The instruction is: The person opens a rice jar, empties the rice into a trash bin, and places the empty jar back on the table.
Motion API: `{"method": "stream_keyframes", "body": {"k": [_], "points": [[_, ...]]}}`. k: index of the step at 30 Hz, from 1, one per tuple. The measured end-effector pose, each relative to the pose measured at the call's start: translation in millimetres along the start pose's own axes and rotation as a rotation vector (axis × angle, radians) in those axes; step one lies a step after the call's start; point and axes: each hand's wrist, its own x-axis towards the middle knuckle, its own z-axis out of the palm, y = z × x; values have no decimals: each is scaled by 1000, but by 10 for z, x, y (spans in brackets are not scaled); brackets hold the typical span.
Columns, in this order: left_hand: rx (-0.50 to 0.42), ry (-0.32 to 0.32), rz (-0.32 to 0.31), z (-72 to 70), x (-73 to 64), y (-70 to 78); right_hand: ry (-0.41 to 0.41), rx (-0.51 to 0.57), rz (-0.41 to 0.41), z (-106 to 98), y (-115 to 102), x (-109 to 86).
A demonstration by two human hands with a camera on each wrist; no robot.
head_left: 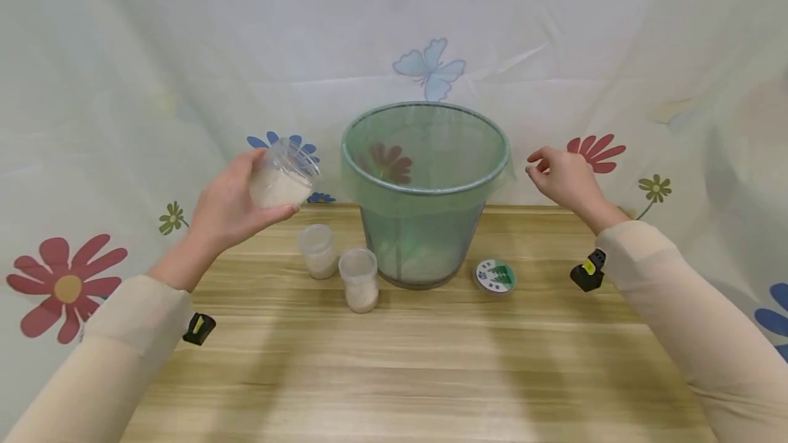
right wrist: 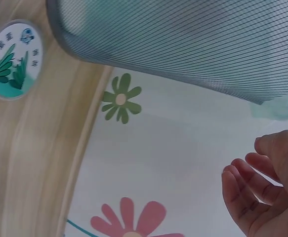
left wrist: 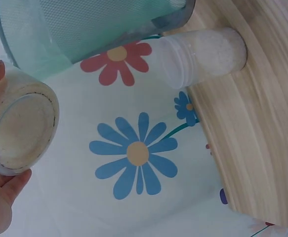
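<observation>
In the head view my left hand (head_left: 228,200) grips a clear plastic jar (head_left: 280,186) of white grains, raised and tilted with its mouth towards the bin. The left wrist view shows the round base of this jar (left wrist: 25,131) between thumb and fingers. A mesh waste bin (head_left: 425,245) lined with a thin green bag (head_left: 425,204) stands in the middle. Just right of its rim hovers my right hand (head_left: 563,180), fingers loosely bent and holding nothing; the right wrist view shows this hand (right wrist: 262,192) apart from the bin.
Two small clear containers (head_left: 317,251) with pale contents stand left of the bin on the wooden table (head_left: 382,374). To the bin's right lies a round lid (head_left: 494,276) with a green and white label. A flower-patterned sheet (head_left: 295,33) hangs behind the table.
</observation>
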Motion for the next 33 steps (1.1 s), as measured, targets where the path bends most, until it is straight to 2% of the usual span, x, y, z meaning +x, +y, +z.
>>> {"method": "stream_keyframes", "body": {"k": [4,12,19,21,26,29,33], "points": [[6,0,-13,-21,78,8,2,-2,10,-60,-70,97],[2,-23,-30,-125,196,49,-72,56,80,-256,-191,260],[22,-42,-29,-182,285,101,-145,167,163,-322,-256,309],[26,-42,-20,-197,329,127,-160,216,193,-342,-282,324],[30,-38,10,-232,445,217,-134,327,264,-352,-372,370],[32,-47,34,-246,505,291,-129,350,303,-346,-437,394],[50,-78,51,-250,581,385,-166,373,343,-349,-505,410]]}}
